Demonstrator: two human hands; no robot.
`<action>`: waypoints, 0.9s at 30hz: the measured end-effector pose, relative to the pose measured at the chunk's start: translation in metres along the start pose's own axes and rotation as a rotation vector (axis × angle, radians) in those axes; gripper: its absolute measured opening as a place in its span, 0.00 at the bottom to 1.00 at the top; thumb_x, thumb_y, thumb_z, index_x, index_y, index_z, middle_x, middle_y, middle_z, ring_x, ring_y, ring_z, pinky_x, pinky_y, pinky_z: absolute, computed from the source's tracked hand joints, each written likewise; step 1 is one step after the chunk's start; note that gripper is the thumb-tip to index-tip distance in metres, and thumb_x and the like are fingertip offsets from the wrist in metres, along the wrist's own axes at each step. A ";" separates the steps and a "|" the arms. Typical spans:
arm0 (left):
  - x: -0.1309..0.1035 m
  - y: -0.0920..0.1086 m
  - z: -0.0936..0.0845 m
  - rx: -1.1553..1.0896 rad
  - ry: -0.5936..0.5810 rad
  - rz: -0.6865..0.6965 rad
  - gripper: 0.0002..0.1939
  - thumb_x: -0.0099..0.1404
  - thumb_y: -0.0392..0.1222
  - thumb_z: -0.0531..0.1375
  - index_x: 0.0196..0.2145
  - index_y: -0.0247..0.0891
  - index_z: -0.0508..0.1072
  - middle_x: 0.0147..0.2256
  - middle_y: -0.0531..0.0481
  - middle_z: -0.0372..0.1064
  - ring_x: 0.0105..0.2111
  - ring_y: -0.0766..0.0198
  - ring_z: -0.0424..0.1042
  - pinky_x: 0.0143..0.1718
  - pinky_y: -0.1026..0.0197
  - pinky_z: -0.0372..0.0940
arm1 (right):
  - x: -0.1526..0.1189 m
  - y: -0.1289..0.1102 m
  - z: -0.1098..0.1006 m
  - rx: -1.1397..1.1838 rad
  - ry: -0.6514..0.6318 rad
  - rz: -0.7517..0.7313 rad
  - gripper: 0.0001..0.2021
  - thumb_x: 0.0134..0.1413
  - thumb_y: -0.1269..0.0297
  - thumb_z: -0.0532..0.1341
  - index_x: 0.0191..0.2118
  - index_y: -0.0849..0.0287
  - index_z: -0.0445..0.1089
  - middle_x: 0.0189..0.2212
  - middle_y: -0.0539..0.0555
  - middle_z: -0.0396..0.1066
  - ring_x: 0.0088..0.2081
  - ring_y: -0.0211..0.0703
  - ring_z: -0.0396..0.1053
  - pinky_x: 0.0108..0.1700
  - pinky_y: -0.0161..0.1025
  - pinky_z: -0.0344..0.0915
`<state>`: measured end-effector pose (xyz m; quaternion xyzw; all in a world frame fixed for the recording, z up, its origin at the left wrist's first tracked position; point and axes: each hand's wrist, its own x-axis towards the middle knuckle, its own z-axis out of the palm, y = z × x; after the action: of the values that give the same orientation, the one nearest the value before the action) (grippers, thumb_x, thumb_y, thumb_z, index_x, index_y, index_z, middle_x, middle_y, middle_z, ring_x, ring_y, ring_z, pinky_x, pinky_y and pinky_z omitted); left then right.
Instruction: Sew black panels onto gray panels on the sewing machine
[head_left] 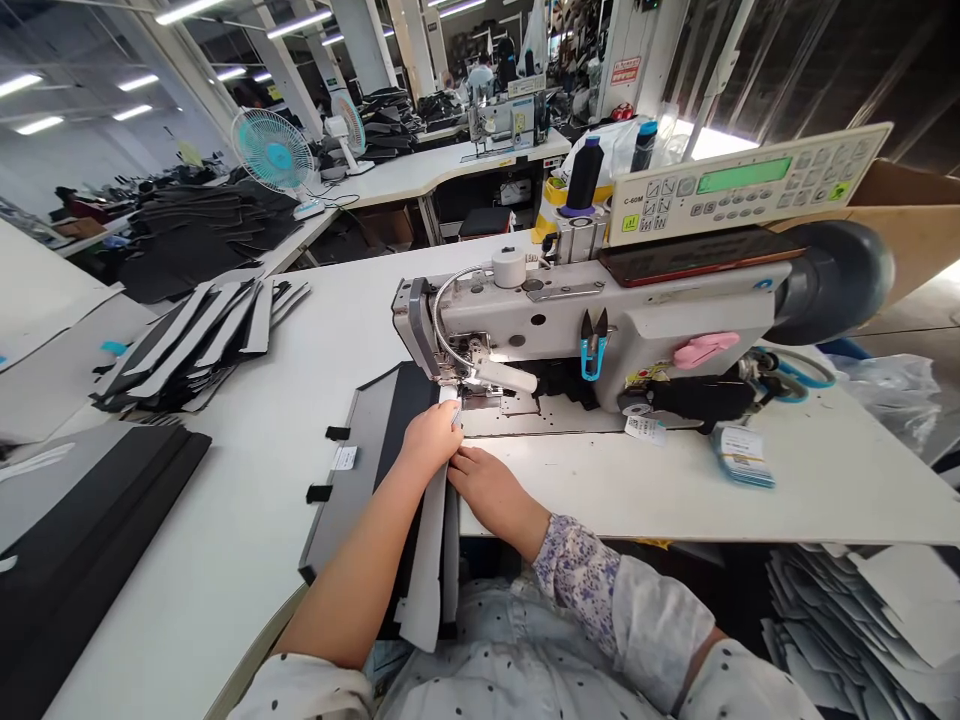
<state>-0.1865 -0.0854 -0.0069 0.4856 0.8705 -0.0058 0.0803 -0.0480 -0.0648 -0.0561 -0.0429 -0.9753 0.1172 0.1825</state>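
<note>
A grey and black fabric panel [341, 500] lies under the head of a sewing machine [555, 310], with a light grey strip [427, 570] running along its right edge toward my body. Just in front of the needle area, my left hand [433, 440] is closed on the strip, its thumb near the presser foot. My right hand [495, 490] is beside it, fingers bent together at the strip's right edge. The needle itself is too small to make out. Black tabs and a white label [345, 458] show on the panel's left part.
Stacked grey strips [195, 340] and a folded black and grey panel [97, 540] lie to the left. Blue-handled snips [592, 345] hang on the machine, below a phone [697, 255] and control panel [750, 185]. Labels [742, 455] lie right; grey pieces [847, 620] are stacked lower right.
</note>
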 end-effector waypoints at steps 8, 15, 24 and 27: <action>-0.005 -0.001 -0.001 -0.019 -0.018 -0.005 0.24 0.59 0.35 0.52 0.54 0.44 0.65 0.44 0.48 0.72 0.42 0.59 0.71 0.38 0.61 0.61 | 0.001 0.001 0.005 -0.001 0.015 0.031 0.08 0.58 0.79 0.57 0.39 0.62 0.69 0.42 0.58 0.70 0.48 0.46 0.66 0.53 0.44 0.63; -0.007 -0.003 -0.001 -0.004 -0.016 0.008 0.22 0.60 0.34 0.52 0.53 0.44 0.66 0.43 0.47 0.72 0.42 0.59 0.71 0.38 0.61 0.61 | 0.002 0.000 0.004 -0.014 0.026 0.027 0.09 0.56 0.80 0.57 0.40 0.62 0.69 0.42 0.58 0.71 0.48 0.46 0.65 0.55 0.44 0.62; 0.002 -0.005 0.000 -0.007 0.009 0.026 0.22 0.59 0.33 0.52 0.51 0.44 0.67 0.42 0.48 0.72 0.42 0.59 0.71 0.39 0.61 0.61 | -0.007 -0.012 -0.011 0.041 -0.055 -0.012 0.06 0.55 0.79 0.58 0.38 0.64 0.68 0.40 0.59 0.69 0.45 0.47 0.64 0.51 0.43 0.63; 0.008 -0.004 -0.001 0.008 0.020 0.038 0.22 0.60 0.33 0.52 0.52 0.43 0.67 0.43 0.47 0.72 0.43 0.58 0.71 0.40 0.61 0.62 | -0.013 -0.019 -0.014 0.106 -0.089 -0.032 0.04 0.56 0.76 0.59 0.37 0.63 0.68 0.38 0.58 0.69 0.43 0.46 0.63 0.47 0.41 0.63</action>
<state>-0.1938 -0.0806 -0.0068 0.5024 0.8618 -0.0030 0.0697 -0.0313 -0.0819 -0.0430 -0.0123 -0.9754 0.1674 0.1429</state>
